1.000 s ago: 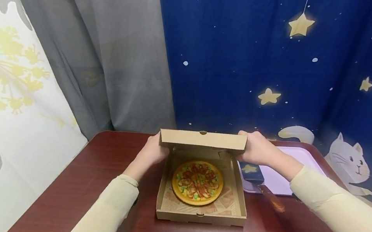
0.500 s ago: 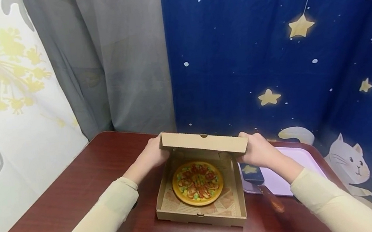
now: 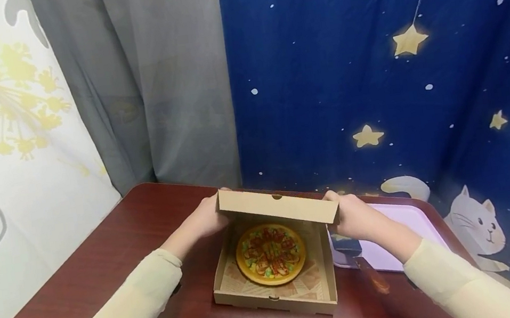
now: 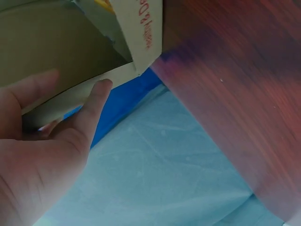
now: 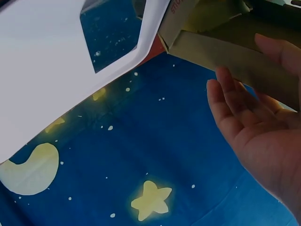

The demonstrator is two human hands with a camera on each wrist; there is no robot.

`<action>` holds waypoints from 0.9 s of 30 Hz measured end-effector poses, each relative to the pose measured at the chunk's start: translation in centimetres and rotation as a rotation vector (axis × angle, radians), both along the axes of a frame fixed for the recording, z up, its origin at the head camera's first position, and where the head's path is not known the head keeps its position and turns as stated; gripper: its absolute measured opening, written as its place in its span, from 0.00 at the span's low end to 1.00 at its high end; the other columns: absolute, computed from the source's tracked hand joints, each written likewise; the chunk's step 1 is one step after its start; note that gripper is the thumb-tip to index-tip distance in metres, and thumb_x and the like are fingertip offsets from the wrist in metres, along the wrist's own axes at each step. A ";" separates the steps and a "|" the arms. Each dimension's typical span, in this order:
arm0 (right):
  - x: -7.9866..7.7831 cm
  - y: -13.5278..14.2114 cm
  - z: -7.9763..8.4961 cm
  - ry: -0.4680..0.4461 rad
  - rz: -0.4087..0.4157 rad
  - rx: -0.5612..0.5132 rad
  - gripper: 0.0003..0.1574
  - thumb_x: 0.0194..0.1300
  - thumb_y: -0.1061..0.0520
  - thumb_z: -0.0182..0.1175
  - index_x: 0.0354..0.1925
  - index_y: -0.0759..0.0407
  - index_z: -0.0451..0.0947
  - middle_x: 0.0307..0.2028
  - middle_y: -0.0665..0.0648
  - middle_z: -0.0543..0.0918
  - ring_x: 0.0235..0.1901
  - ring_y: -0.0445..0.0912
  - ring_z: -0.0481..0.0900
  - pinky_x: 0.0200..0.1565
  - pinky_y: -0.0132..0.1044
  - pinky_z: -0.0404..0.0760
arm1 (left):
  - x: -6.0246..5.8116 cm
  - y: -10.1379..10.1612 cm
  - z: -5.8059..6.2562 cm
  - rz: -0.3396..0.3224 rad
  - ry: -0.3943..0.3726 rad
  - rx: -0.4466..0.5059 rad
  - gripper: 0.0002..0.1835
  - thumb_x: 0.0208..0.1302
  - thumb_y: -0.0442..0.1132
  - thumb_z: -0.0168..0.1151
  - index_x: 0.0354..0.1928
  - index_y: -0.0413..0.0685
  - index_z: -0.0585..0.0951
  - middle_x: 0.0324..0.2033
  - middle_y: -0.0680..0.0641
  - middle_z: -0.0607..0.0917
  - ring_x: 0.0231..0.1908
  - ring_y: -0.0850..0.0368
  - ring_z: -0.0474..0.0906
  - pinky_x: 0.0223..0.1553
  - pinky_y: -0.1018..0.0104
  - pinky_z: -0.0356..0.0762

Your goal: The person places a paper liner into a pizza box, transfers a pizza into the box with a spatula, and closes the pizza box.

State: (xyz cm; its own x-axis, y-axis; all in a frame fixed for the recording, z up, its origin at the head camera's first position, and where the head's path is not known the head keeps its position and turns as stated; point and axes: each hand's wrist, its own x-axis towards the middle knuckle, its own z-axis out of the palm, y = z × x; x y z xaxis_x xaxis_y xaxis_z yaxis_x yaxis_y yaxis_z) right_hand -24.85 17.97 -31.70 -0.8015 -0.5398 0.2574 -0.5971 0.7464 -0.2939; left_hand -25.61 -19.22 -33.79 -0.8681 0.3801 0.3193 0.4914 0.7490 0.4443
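A brown cardboard pizza box (image 3: pixel 275 298) stands on the table with its lid (image 3: pixel 278 207) partly raised. Inside the base lies a round pizza (image 3: pixel 271 254) with a yellow rim, on printed paper. My left hand (image 3: pixel 207 219) grips the lid's left side; in the left wrist view its thumb (image 4: pixel 40 87) is on the inner face and a finger lies along the outside. On the other side my right hand (image 3: pixel 354 215) holds the lid's right wall, thumb within and fingers outside, as the right wrist view shows. The lid hides the box's back edge.
Right of the box is a light purple tray (image 3: pixel 406 222). A pizza server with a shiny metal blade (image 3: pixel 346 245) and wooden handle (image 3: pixel 374 276) rests partly over its near edge. Curtains hang behind the dark red table (image 3: pixel 106 275).
Both hands have lowered the lid a little, so it covers more of the box's back. The pizza and the box base stay in place.
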 end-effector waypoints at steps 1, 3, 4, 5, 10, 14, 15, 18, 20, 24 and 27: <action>0.2 0.0 -0.1 -0.005 0.008 0.002 0.29 0.44 0.69 0.78 0.46 0.62 0.78 0.36 0.59 0.90 0.32 0.49 0.87 0.36 0.44 0.86 | 0.1 -0.1 -0.1 -0.017 -0.007 0.002 0.25 0.63 0.30 0.66 0.62 0.36 0.75 0.55 0.37 0.87 0.50 0.39 0.88 0.50 0.43 0.86; 0.4 -0.1 -0.3 -0.010 0.019 0.004 0.29 0.46 0.67 0.79 0.48 0.63 0.80 0.39 0.60 0.91 0.36 0.51 0.89 0.41 0.48 0.89 | 0.4 -0.3 -0.2 -0.027 -0.039 0.003 0.25 0.66 0.34 0.68 0.63 0.38 0.74 0.55 0.38 0.87 0.50 0.40 0.89 0.51 0.44 0.87; 0.5 -0.1 -0.4 -0.011 0.024 0.001 0.30 0.47 0.67 0.80 0.49 0.63 0.81 0.40 0.60 0.91 0.38 0.52 0.90 0.44 0.50 0.90 | 0.5 -0.3 -0.2 -0.026 -0.057 0.003 0.25 0.67 0.36 0.69 0.63 0.39 0.74 0.55 0.39 0.87 0.50 0.41 0.89 0.51 0.45 0.87; 0.6 -0.2 -0.4 -0.018 0.026 -0.001 0.30 0.47 0.66 0.80 0.50 0.64 0.82 0.41 0.60 0.92 0.39 0.53 0.90 0.46 0.51 0.90 | 0.6 -0.4 -0.3 -0.026 -0.077 0.002 0.26 0.67 0.37 0.69 0.63 0.40 0.74 0.55 0.39 0.88 0.48 0.42 0.89 0.50 0.46 0.87; 0.9 -0.3 -0.4 -0.026 0.037 0.010 0.31 0.48 0.67 0.77 0.53 0.65 0.83 0.44 0.59 0.92 0.43 0.54 0.91 0.50 0.53 0.90 | 0.9 -0.6 -0.5 -0.013 -0.127 -0.013 0.29 0.67 0.37 0.70 0.66 0.42 0.72 0.55 0.40 0.89 0.43 0.46 0.90 0.46 0.51 0.86; 1.2 -0.2 -0.6 -0.011 0.057 0.031 0.30 0.48 0.68 0.74 0.53 0.63 0.83 0.41 0.56 0.91 0.38 0.49 0.88 0.46 0.50 0.90 | 1.3 -0.6 -0.7 -0.042 -0.100 -0.043 0.31 0.67 0.40 0.73 0.68 0.41 0.71 0.56 0.40 0.89 0.44 0.45 0.91 0.48 0.50 0.88; 1.3 -0.1 -0.7 -0.006 0.062 0.033 0.30 0.48 0.69 0.74 0.53 0.62 0.82 0.40 0.56 0.90 0.38 0.48 0.87 0.46 0.50 0.89 | 1.4 -0.6 -0.8 -0.052 -0.092 -0.050 0.32 0.68 0.40 0.73 0.69 0.41 0.71 0.55 0.41 0.90 0.43 0.45 0.92 0.48 0.50 0.88; 1.6 0.0 -0.8 -0.005 0.075 0.039 0.32 0.48 0.69 0.74 0.54 0.64 0.82 0.41 0.56 0.90 0.39 0.48 0.87 0.47 0.50 0.89 | 1.7 -0.7 -0.9 -0.088 -0.070 -0.071 0.33 0.68 0.39 0.73 0.70 0.41 0.69 0.58 0.41 0.89 0.42 0.45 0.92 0.47 0.51 0.88; 1.8 0.0 -0.8 -0.017 0.078 0.045 0.32 0.48 0.70 0.74 0.55 0.65 0.82 0.41 0.57 0.90 0.38 0.47 0.87 0.47 0.50 0.89 | 2.0 -0.9 -1.0 -0.109 -0.078 -0.083 0.34 0.68 0.38 0.71 0.71 0.42 0.68 0.61 0.42 0.87 0.41 0.47 0.91 0.47 0.53 0.88; 2.2 -0.1 -0.8 -0.040 0.084 0.055 0.31 0.50 0.69 0.73 0.55 0.64 0.81 0.39 0.55 0.90 0.34 0.43 0.85 0.43 0.47 0.89 | 2.4 -1.2 -1.0 -0.115 -0.141 -0.101 0.37 0.70 0.38 0.69 0.75 0.43 0.63 0.64 0.42 0.85 0.40 0.50 0.90 0.46 0.55 0.87; 2.4 -0.1 -0.9 -0.030 0.098 0.064 0.28 0.52 0.68 0.73 0.53 0.62 0.81 0.37 0.53 0.89 0.34 0.41 0.84 0.42 0.46 0.89 | 2.6 -1.3 -1.1 -0.115 -0.189 -0.113 0.38 0.71 0.40 0.69 0.76 0.42 0.61 0.64 0.41 0.85 0.42 0.49 0.90 0.48 0.53 0.86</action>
State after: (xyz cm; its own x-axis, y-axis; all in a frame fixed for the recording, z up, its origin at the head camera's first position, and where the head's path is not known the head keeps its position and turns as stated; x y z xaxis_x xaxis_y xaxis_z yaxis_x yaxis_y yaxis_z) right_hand -22.45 17.87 -32.57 -0.7511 -0.6302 0.1964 -0.6594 0.7028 -0.2669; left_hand -22.97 -20.51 -34.86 -0.8573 0.5040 0.1049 0.4923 0.7431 0.4534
